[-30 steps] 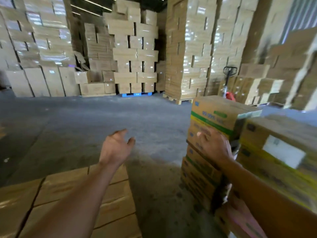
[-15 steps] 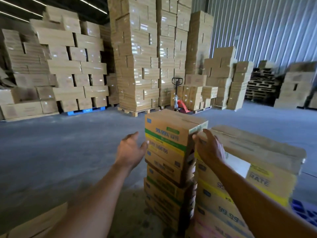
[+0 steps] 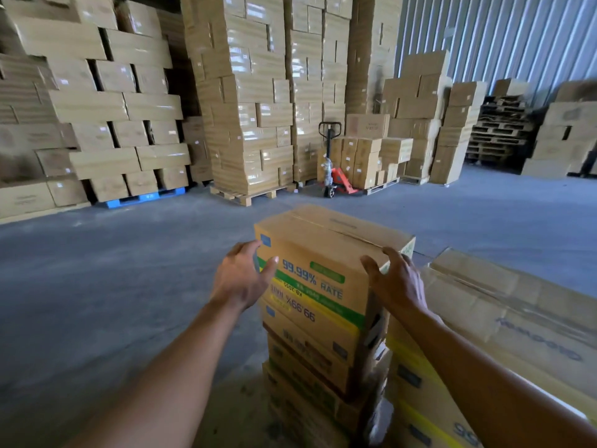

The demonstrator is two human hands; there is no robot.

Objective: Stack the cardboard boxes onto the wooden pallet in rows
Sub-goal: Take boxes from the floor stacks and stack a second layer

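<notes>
A cardboard box (image 3: 326, 240) printed with "99.99% RATE" and a green and yellow band tops a narrow stack of like boxes (image 3: 307, 367) right in front of me. My left hand (image 3: 240, 279) clasps its left front corner, fingers round the side and thumb on the front face. My right hand (image 3: 399, 282) grips the right front corner, fingers over the top edge. The box still sits on the stack. The pallet being loaded is out of view.
A lower row of the same boxes (image 3: 517, 318) adjoins the stack on the right. Grey concrete floor (image 3: 129, 286) stretches left and ahead. Beyond stand wrapped box towers (image 3: 252, 92), an orange pallet jack (image 3: 332, 169), a blue pallet (image 3: 142, 197) and piled empty pallets (image 3: 497, 130).
My view swung right, away from the flat boxes at lower left. Both hands moved onto the top box: the left came in from the open air, the right shifted to the right corner.
</notes>
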